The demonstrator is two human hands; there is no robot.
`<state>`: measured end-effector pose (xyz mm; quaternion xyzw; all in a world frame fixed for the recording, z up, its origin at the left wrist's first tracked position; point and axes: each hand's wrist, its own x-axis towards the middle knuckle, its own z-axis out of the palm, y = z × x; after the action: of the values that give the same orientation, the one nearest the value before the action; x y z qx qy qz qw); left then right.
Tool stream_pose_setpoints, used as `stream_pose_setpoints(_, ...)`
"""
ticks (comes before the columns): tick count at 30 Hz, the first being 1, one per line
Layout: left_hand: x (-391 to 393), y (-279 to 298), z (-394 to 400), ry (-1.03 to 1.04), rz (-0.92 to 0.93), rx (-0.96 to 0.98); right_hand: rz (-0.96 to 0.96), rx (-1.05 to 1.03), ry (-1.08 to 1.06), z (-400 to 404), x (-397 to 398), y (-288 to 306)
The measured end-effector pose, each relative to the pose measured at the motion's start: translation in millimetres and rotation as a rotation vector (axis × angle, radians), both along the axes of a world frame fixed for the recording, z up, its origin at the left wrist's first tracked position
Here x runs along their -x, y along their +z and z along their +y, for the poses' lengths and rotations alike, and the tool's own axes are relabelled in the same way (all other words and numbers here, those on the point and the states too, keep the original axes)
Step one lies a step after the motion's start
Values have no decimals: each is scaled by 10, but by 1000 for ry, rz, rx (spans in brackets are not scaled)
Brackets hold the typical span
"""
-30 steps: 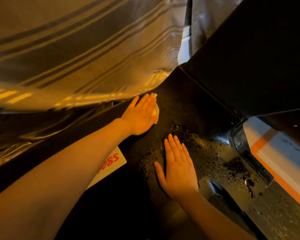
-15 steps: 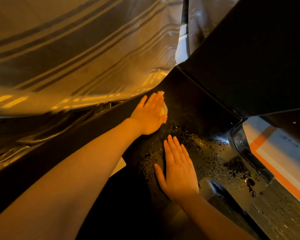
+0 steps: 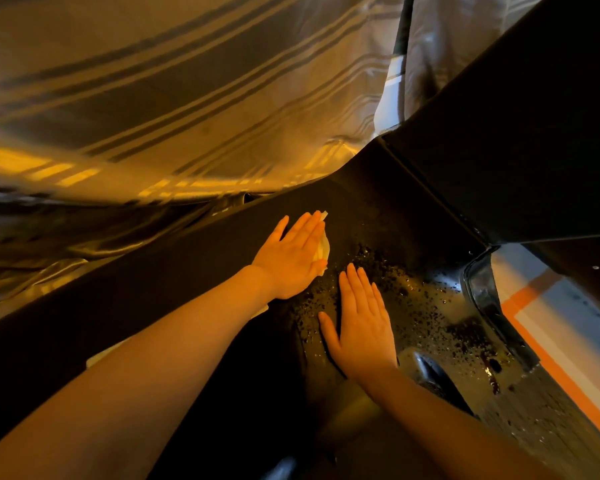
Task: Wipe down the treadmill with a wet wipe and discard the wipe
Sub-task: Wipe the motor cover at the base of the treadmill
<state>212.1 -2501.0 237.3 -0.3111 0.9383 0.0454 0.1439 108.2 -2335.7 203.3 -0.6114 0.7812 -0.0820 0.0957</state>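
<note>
Obs., head view, dim amber light.

Left hand point(image 3: 293, 256): flat, palm down, fingers straight and together, pressing the wet wipe point(image 3: 323, 249) onto the dark treadmill surface point(image 3: 378, 206). No curl of fingers round the wipe; it is pinned under the palm and fingers, not pinched. Only a pale edge of the wipe shows, along the thumb side of the hand and past the fingertips.

Right hand point(image 3: 361, 318): flat, palm down, fingers straight and slightly spread, resting on the treadmill just beside the left hand, nearer the person. It holds nothing.

The 2 hands lie close but apart, a narrow strip of dark surface between them.

Surface round the right hand is speckled with droplets point(image 3: 426, 306) that catch the light; the droplet patch spreads to the right toward a glossy dark moulded edge point(image 3: 482, 289). Beyond that edge, a pale floor strip with an orange stripe point(image 3: 548, 368).

Striped grey fabric point(image 3: 187, 98) hangs across the upper left, its lower hem near the treadmill edge above the left hand. A large dark panel point(image 3: 534, 133) fills the upper right.

A pale card-like piece point(image 3: 101, 356) shows under the left forearm; mostly hidden, cannot tell what it is.
</note>
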Motion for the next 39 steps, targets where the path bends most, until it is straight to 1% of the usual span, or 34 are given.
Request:
stream_pose_setpoints(4, -234, -11, 248, 88, 32, 30, -44, -73, 55, 9, 62, 48)
stream_pose_setpoints(8, -292, -41, 480, 230, 68, 42, -55, -164, 69, -46, 77, 161)
stream_pose_setpoints(10, -300, -37, 548, 306, 137, 28, -63, -178, 57, -62, 69, 225)
stream_pose_setpoints(13, -407, -24, 699, 448, 255, 43, -123, -106, 82, -60, 68, 253)
stream_pose_setpoints(15, -566, -23, 809, 565, 278, 56, -134, -10, 157, -112, 50, 229)
stream_pose_setpoints(17, -752, -49, 900, 654, 260, 53, -191, 69, 193, -243, -13, 222)
stream_pose_setpoints(20, -944, -118, 969, 652, 250, 55, -261, 77, 222, -515, -168, 254)
stream_pose_setpoints(22, -973, -148, 988, 631, 267, 87, -212, 52, 283, -678, -270, 270)
stream_pose_setpoints(24, -970, -166, 996, 632, 285, 106, -131, -19, 341, -786, -329, 256)
stream_pose_setpoints(27, -986, -224, 999, 628, 279, 115, -20, -56, 421, -764, -322, 205)
stream_pose_setpoints(29, -993, -223, 988, 623, 291, 119, 11, -60, 492, -627, -303, 167)
stream_pose_setpoints(31, -1007, -216, 977, 604, 289, 98, -4, -72, 547, -470, -299, 151)
stream_pose_setpoints(34, -1090, -202, 1002, 643, 316, 119, -101, -66, 506, -431, -331, 186)
stream_pose_setpoints(36, -1162, -190, 1065, 684, 323, 120, -161, -1, 442, -484, -359, 204)
stream_pose_setpoints(39, -1188, -195, 1127, 710, 343, 110, -189, 108, 365, -496, -405, 211)
